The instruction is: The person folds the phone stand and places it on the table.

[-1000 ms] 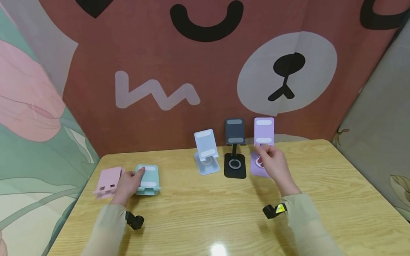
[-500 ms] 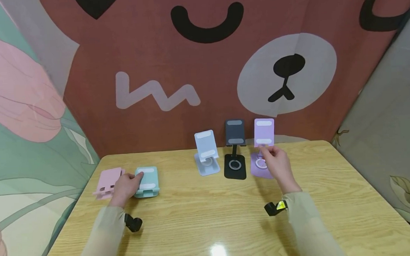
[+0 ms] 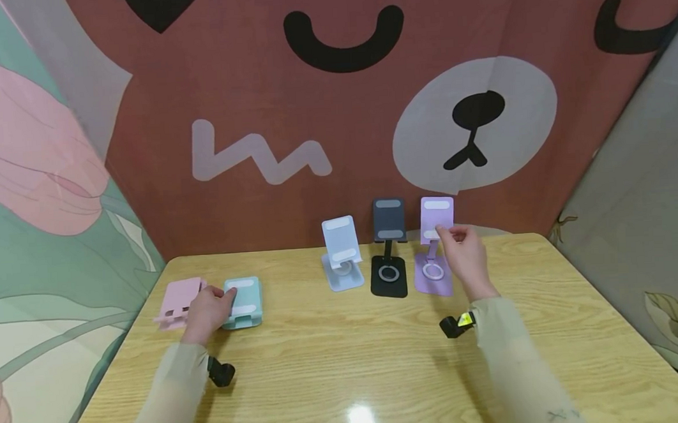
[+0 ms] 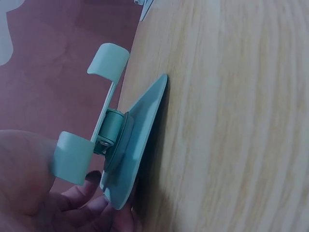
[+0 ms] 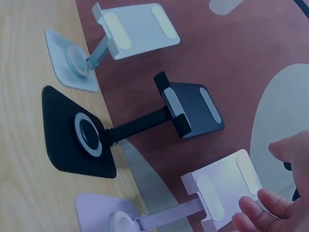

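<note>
My left hand [image 3: 205, 311] holds a folded teal phone stand [image 3: 246, 301] at the left of the table, its thumb on the stand's top plate. In the left wrist view the fingers are at the edge of the teal base [image 4: 140, 140], which has a shadow beneath it. A purple phone stand [image 3: 435, 213] stands unfolded at the right, its plate raised on an arm. Beside that plate is my right hand [image 3: 466, 256]. Its thumb and fingers are apart in the right wrist view, with fingertips [image 5: 248, 207] overlapping the plate's edge; contact cannot be told.
A black phone stand [image 3: 388, 276] and a light blue one [image 3: 341, 240] stand unfolded left of the purple one. A folded pink stand [image 3: 179, 296] lies close to my left hand. The wooden table [image 3: 324, 359] meets a printed cloth backdrop [image 3: 259, 216] behind.
My right hand has moved up and slightly right, from the purple stand's arm to beside its plate. The left hand stays at the teal stand, with only a slight shift.
</note>
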{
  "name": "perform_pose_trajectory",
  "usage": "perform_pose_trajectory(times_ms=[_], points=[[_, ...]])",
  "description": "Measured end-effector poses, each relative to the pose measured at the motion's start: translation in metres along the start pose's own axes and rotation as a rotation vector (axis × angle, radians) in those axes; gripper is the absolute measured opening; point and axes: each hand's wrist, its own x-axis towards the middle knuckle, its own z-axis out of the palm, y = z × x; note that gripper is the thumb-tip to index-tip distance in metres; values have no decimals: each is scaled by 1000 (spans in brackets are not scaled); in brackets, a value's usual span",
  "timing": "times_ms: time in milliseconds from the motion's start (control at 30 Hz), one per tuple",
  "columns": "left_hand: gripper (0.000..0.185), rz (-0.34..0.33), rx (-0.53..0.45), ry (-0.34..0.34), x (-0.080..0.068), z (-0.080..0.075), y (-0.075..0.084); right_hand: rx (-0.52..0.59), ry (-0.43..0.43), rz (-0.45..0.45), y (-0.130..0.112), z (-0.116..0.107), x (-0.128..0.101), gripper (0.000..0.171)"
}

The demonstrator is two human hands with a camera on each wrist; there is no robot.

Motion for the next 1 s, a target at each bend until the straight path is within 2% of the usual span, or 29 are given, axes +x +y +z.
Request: perform_pose_trajectory(times_ms=[167, 533, 733, 1000], points=[[48, 24, 22, 6, 1, -1, 0, -19, 12, 1, -4, -3, 10, 64], [48, 18, 54, 9, -2, -2, -2, -74, 3, 31, 0, -5, 27, 66], [46, 31, 46, 28, -2, 2, -4, -134, 3, 6, 4, -5, 31, 67], [49, 18, 9, 42, -2, 4, -4, -156, -71, 21, 9, -2, 40, 81]])
